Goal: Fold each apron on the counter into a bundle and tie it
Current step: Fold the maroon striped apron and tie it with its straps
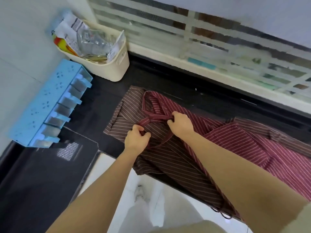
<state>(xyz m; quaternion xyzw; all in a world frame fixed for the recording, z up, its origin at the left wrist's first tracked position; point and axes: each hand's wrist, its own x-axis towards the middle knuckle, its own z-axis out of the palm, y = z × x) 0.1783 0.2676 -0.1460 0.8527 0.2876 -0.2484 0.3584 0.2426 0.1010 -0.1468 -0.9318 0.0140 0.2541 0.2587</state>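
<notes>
A brown striped apron [129, 105] lies spread on the black counter [104, 91], its lower part hanging over the front edge. A red striped apron [244, 145] lies partly over it and stretches to the right. A red strap [151, 120] with a knot in it crosses the brown cloth. My left hand [137, 138] pinches the strap's left end by the knot. My right hand [180, 124] grips the strap's right end, fingers curled round it.
A cream basket [109, 68] full of packets stands at the back left. A blue spice rack [48, 105] hangs on the left wall. A dark glass hob [42, 174] sits at the lower left. A frosted window [218, 41] runs behind the counter.
</notes>
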